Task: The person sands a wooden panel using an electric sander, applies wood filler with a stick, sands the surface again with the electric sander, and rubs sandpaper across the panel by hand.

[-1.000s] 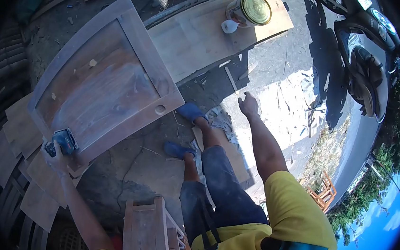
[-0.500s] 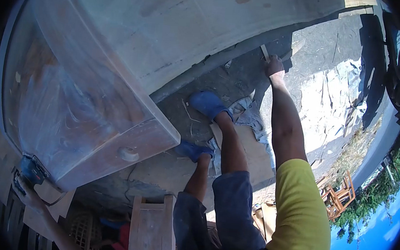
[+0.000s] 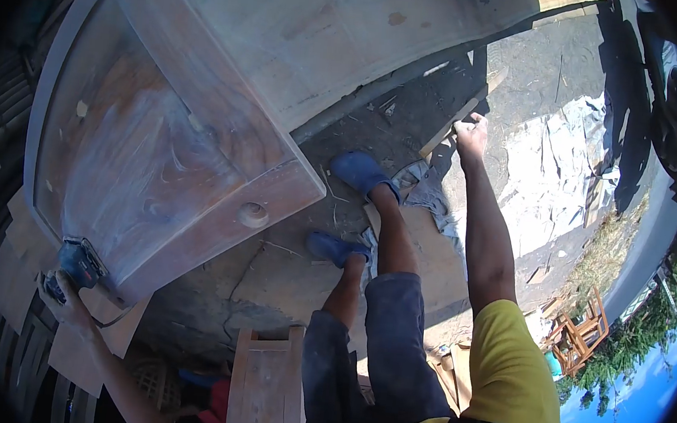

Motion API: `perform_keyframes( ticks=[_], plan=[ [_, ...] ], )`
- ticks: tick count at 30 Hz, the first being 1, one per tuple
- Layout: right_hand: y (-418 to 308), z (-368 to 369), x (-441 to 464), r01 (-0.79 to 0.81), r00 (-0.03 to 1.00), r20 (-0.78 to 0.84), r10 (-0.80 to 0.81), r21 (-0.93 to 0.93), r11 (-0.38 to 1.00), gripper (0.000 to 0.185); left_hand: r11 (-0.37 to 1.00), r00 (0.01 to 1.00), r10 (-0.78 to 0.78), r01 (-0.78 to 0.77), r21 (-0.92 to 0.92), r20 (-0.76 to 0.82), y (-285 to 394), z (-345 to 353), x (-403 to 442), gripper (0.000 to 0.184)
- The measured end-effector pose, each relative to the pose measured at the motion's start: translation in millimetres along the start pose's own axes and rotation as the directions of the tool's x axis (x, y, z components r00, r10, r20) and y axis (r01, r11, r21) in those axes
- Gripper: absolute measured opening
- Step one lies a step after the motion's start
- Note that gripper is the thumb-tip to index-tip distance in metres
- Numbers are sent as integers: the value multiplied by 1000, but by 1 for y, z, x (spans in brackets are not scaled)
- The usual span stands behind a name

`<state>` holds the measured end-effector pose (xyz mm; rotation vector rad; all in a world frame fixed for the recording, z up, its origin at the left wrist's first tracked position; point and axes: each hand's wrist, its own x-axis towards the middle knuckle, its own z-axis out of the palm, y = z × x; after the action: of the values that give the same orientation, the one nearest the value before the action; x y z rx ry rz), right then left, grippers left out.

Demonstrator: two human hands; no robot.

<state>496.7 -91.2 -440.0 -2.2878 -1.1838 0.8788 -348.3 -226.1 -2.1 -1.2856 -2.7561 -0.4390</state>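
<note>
Outdoors, beside the work, I see a person in a yellow-sleeved top whose left hand (image 3: 65,299) is wrapped around a blue power sander (image 3: 80,263). The fingers are closed about its body, a hold that seems suited to steadying and steering it one-handed. Its flat pad sits at the lower left border of a framed wooden panel (image 3: 143,146); how hard it presses, I cannot tell.

The panel lies face up, probably so its surface is within reach. One side bows in a smooth curve, the other edges run straight, and a round recess (image 3: 254,214) marks the near corner. Its reddish-brown wood is clouded with pale, dusty swirls. Beyond it stretches a broad, pale board (image 3: 313,40) with brown stains.

Well apart, the right hand (image 3: 471,137) reaches out over the ground with bent fingers, just beside a thin wooden strip (image 3: 449,130). Whether they grip it, I cannot tell.

Below are smooth blue clogs (image 3: 358,170) and crumpled grey cloth (image 3: 431,194). Thin, flat plywood sheets (image 3: 77,359) lie under the sander's side, and wrinkled white sheeting (image 3: 547,177) glares in sunlight.
</note>
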Motion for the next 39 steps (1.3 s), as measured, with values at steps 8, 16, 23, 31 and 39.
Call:
perform_keyframes(
  ticks=[8,16,23,31,39],
  plan=[
    [-248,-166,-165,-432,902,322,288,671,603,67,950,953,289,-297,100,92,39,-14,-19,79],
    [-408,-225,-285,-494,829,553,79,659,568,48,943,972,227,-206,-261,55,145,-97,-73,76],
    [-529,-290,-415,-456,738,675,-26,526,718,30,432,838,361,239,-870,409,314,-222,-149,78],
    [-602,-341,-445,266,661,569,-489,431,862,22,249,872,290,330,-911,395,371,-297,-115,31],
    [-603,-356,-309,268,596,702,-389,283,921,16,-100,742,-260,616,-782,618,354,-188,-61,31]
  ],
)
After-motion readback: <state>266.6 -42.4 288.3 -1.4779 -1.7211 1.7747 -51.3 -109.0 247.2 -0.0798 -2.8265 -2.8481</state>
